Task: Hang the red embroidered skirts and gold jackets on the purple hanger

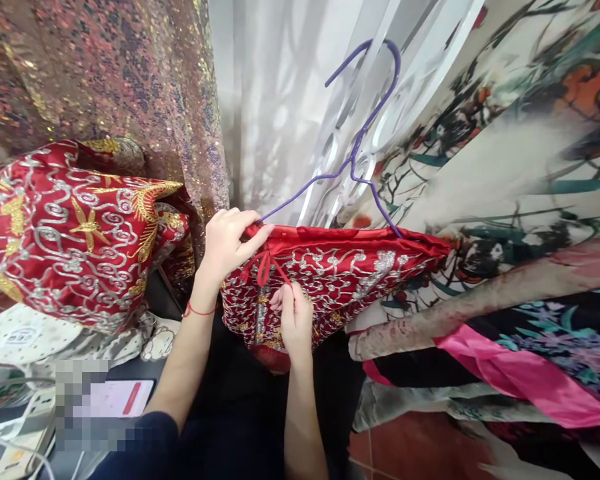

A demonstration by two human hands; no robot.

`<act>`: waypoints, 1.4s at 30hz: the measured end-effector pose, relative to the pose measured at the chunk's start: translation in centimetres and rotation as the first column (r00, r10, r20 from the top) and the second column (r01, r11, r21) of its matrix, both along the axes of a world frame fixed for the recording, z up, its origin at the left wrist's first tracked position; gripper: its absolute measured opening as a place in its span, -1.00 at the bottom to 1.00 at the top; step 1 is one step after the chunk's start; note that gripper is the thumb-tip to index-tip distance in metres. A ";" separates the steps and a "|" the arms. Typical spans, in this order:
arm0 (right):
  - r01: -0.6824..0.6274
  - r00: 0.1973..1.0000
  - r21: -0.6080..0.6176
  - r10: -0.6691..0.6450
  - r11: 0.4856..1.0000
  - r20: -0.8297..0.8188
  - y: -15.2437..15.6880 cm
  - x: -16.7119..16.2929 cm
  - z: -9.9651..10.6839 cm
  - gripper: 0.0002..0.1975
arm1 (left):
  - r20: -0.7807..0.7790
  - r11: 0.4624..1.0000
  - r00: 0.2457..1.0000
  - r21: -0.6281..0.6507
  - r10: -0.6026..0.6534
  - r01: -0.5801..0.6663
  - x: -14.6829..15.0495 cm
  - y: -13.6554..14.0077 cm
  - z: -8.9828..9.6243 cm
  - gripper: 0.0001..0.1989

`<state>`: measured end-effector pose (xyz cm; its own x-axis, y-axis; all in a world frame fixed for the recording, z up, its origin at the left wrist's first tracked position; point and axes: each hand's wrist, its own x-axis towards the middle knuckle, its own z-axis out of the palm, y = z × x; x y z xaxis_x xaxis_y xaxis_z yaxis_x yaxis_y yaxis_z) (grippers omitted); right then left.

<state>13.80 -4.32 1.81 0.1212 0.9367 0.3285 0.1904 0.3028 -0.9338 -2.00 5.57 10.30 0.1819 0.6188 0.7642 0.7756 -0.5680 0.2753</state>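
Note:
A red embroidered skirt (340,280) with silver scrollwork hangs in front of me, its waistband gathered over a purple wire hanger (356,143). With fingers bent round the waistband's left end, my left hand (230,243) holds the garment by the hanger's left arm. A looped red drawstring (264,268) dangles just below that grip. My right hand (294,317) pinches one end of this cord and draws it taut down to the right. The lower part of the skirt is partly hidden behind my right hand and forearm.
At left lies a matching red embroidered garment (90,227) beside a sequinned cloth (130,80). Below it are a phone (115,398) and cables on a dark surface. Floral fabrics (530,200) and a pink sash (520,373) fill the right side.

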 end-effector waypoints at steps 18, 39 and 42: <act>-0.006 0.788 0.387 0.242 0.922 -0.565 -0.2 1.3 1.6 -0.53 | -0.001 1.000 1.000 -0.006 0.017 -0.017 0.4 0.2 -0.2 -0.65; -0.027 0.942 0.107 -0.010 0.994 0.334 0.8 -0.4 -1.1 -0.83 | 0.026 1.000 1.000 0.018 0.006 -0.007 0.7 0.8 -0.7 -0.64; 0.005 0.954 0.320 -0.101 0.947 0.282 0.4 -0.5 0.2 -0.96 | 0.005 0.999 1.000 0.029 -0.019 0.019 0.4 0.9 -0.6 -0.64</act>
<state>13.33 -3.94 2.06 0.0224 0.7752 0.6313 0.4625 0.5518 -0.6940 -1.58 6.46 9.66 0.1892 0.5931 0.7826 0.7633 -0.5902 0.2628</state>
